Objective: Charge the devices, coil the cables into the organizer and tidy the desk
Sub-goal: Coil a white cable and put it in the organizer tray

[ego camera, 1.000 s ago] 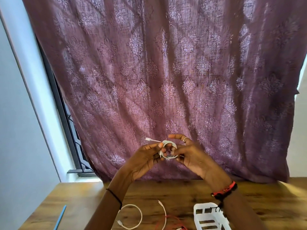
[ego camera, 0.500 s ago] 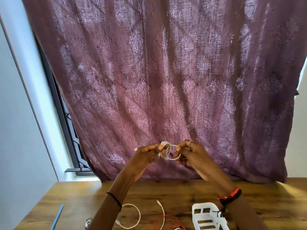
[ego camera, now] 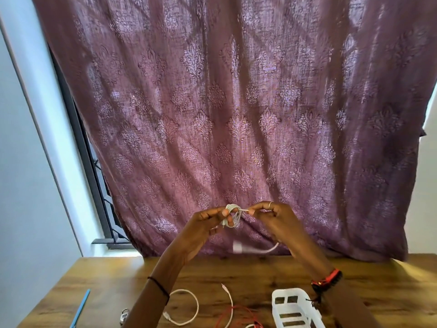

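Observation:
Both hands are raised above the wooden desk [ego camera: 369, 287], in front of the curtain. My left hand [ego camera: 205, 223] pinches a small coil of white cable [ego camera: 233, 215]. My right hand [ego camera: 274, 216] pinches the cable's strand just right of the coil. A loose end with a white plug [ego camera: 237, 246] hangs blurred below my right hand. A white slotted organizer basket [ego camera: 293, 308] stands on the desk under my right forearm.
On the desk lie another white cable [ego camera: 186, 308] in a loop, a thin white lead [ego camera: 228, 301] over a red cable [ego camera: 238, 316], a blue pen [ego camera: 80, 308] at the left and a small metal item [ego camera: 124, 314]. A purple curtain [ego camera: 236, 114] hangs behind.
The coil has been drawn tighter between my hands and now hangs upright. My right hand has pulled the strand to the right, and the plug end now swings below it.

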